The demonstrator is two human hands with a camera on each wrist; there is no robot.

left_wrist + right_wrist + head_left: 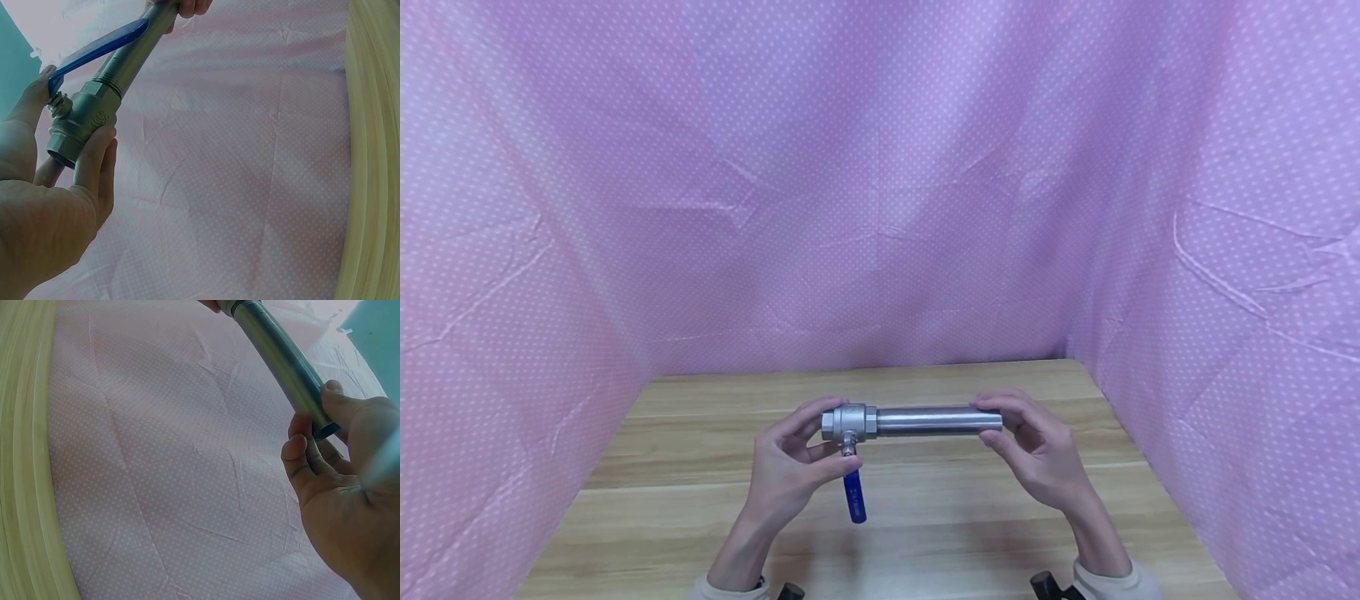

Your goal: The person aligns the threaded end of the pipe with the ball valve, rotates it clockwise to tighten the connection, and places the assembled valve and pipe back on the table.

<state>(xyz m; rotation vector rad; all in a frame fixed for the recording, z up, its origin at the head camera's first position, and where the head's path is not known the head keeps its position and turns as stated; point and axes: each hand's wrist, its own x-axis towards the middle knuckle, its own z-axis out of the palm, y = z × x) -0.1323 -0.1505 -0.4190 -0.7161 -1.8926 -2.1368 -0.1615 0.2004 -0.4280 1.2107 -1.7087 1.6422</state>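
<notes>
A metal ball valve with a blue lever handle is joined to a straight steel pipe. The assembly lies level above the table, valve on the left. My left hand grips the valve body, its thumb against the base of the lever. Threads show where the pipe meets the valve in the left wrist view. At the pipe's free end, my right hand pinches it between thumb and fingers. The pipe's open end shows in the right wrist view.
A light wood-grain table spreads beneath the hands. Pink cloth with white dots hangs behind it and along both sides. Dark strap-like pieces sit near the wrists at the bottom edge of the head view.
</notes>
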